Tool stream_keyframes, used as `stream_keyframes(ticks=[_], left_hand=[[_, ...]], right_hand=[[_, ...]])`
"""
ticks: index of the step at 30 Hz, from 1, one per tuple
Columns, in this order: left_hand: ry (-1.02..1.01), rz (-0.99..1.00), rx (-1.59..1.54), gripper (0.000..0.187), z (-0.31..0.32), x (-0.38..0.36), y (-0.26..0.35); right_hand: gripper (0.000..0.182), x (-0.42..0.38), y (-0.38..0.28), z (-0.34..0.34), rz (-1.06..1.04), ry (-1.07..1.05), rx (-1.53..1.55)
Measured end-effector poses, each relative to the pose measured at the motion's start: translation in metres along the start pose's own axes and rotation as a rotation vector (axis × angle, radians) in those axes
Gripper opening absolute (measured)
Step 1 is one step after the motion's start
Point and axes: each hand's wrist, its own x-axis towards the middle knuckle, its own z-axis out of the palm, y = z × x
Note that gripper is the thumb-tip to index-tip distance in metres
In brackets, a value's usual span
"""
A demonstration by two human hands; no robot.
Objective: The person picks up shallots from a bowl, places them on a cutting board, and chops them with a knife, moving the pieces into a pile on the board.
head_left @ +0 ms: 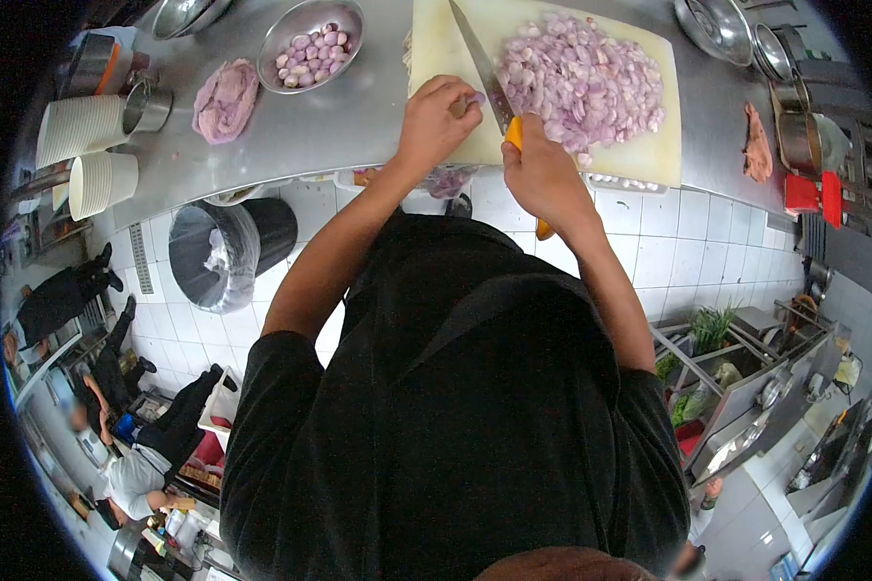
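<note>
My right hand [545, 174] is closed round the orange handle of a knife [482, 63], whose blade points away from me over the cutting board [434, 48]. Left of the blade, my left hand [436, 118] pinches a small purple shallot piece [477, 98] between its fingertips. A large heap of sliced shallots [586, 82] covers the right part of the board, to the right of the blade. Peeled whole shallots [312, 58] lie in a metal bowl [273, 37] to the left of the board.
A crumpled pinkish cloth or bag [225, 102] rests on the steel counter [358, 121]. Stacked white containers [102, 184] stand at the left end, metal bowls [717, 29] at the right. A lined bin [228, 252] is on the floor. Other people are at the lower left.
</note>
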Motion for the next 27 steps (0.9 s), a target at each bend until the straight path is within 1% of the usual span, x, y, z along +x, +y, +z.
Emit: stream_keyframes(ticks=[2,5,9,11,15,17,20,23,26,27], left_hand=[[0.002,-0.011,0.005,0.018,0.0,0.0,0.0],[-0.005,-0.024,0.016,0.018,0.0,0.001,0.0],[-0.038,-0.066,-0.012,0.019,-0.002,0.002,0.003],[-0.042,-0.031,0.024,0.022,-0.002,0.001,-0.002],[-0.053,0.01,0.054,0.023,-0.003,0.001,-0.004],[-0.042,-0.006,0.018,0.02,-0.003,0.001,-0.001],[-0.037,0.009,0.035,0.021,-0.003,0.001,-0.002],[-0.039,0.022,0.042,0.022,-0.001,0.0,-0.007],[-0.064,-0.022,0.037,0.023,-0.004,0.002,-0.005],[-0.081,-0.048,0.034,0.022,-0.005,0.001,-0.002]], right_hand=[[0.027,-0.001,-0.003,-0.001,0.003,-0.004,0.005],[0.027,0.005,0.005,0.01,-0.054,0.045,0.007],[0.029,0.033,0.018,0.036,-0.147,0.124,-0.019],[0.03,0.042,0.017,0.039,-0.155,0.14,0.014],[0.028,0.024,0.004,0.011,-0.081,0.054,-0.012],[0.028,0.006,-0.007,-0.002,-0.052,0.014,-0.053],[0.028,0.005,-0.006,0.006,-0.043,0.021,-0.046],[0.028,0.036,0.013,0.045,-0.079,0.132,-0.094],[0.033,0.045,0.006,0.034,-0.135,0.106,-0.038],[0.034,0.04,0.002,0.027,-0.114,0.067,-0.042]])
